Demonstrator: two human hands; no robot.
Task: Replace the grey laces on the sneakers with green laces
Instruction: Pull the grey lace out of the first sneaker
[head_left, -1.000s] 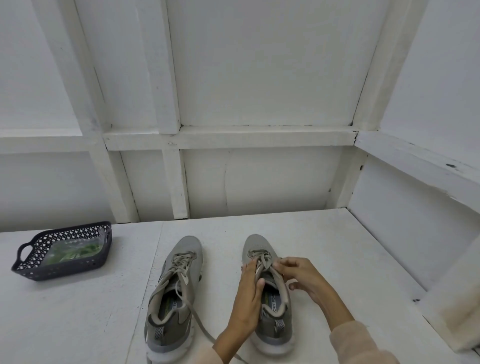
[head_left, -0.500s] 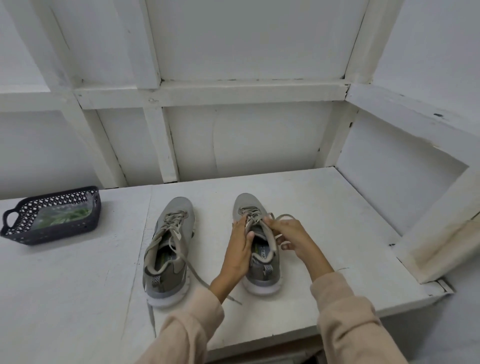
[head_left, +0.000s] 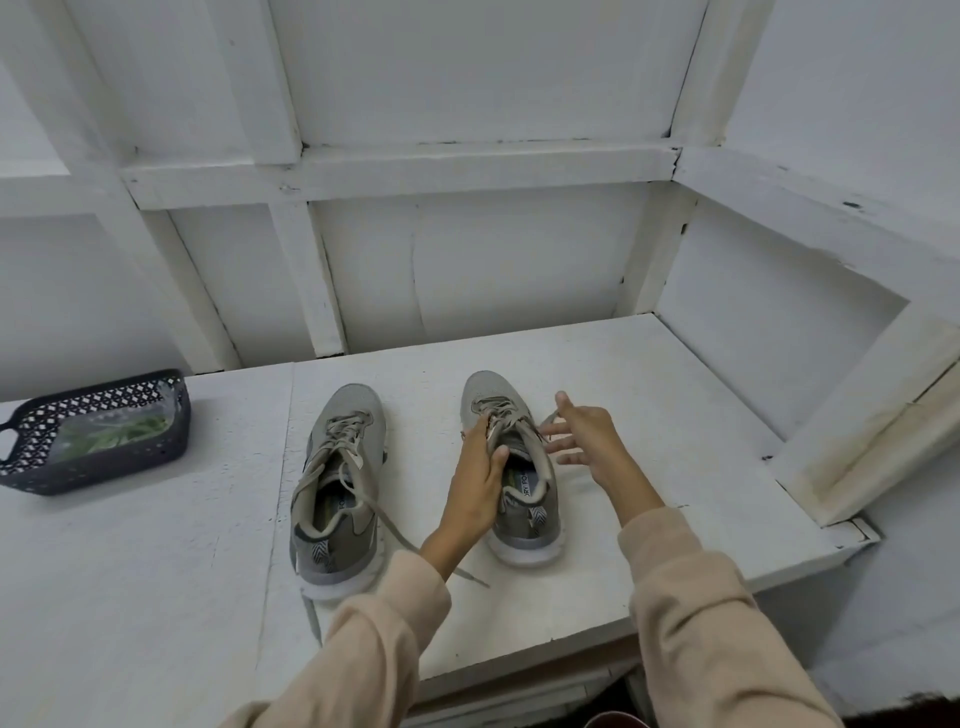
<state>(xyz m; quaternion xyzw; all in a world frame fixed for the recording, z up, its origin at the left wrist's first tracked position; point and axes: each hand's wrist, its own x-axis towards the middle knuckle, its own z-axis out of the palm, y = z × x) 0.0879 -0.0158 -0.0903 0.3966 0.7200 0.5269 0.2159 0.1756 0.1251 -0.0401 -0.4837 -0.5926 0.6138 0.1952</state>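
Observation:
Two grey sneakers stand side by side on the white table, toes pointing away. The left sneaker (head_left: 340, 483) has its grey lace undone, with loose ends trailing toward the table's front edge. My left hand (head_left: 475, 478) grips the left side of the right sneaker (head_left: 519, 467) around its collar and lace area. My right hand (head_left: 584, 441) hovers just right of that shoe with fingers spread, and a grey lace loop (head_left: 548, 418) pokes up beside the fingers. Green laces (head_left: 111, 436) lie in a clear bag inside the dark basket.
A dark perforated basket (head_left: 31, 467) with a handle sits at the far left of the table (head_left: 675, 415). White panelled walls close in behind and to the right. The table's front edge runs just under my sleeves.
My right hand has let go of the lace on the right sneaker and spread its fingers, moving slightly right. My left hand still holds the shoe. The camera tilted down and pulled back.

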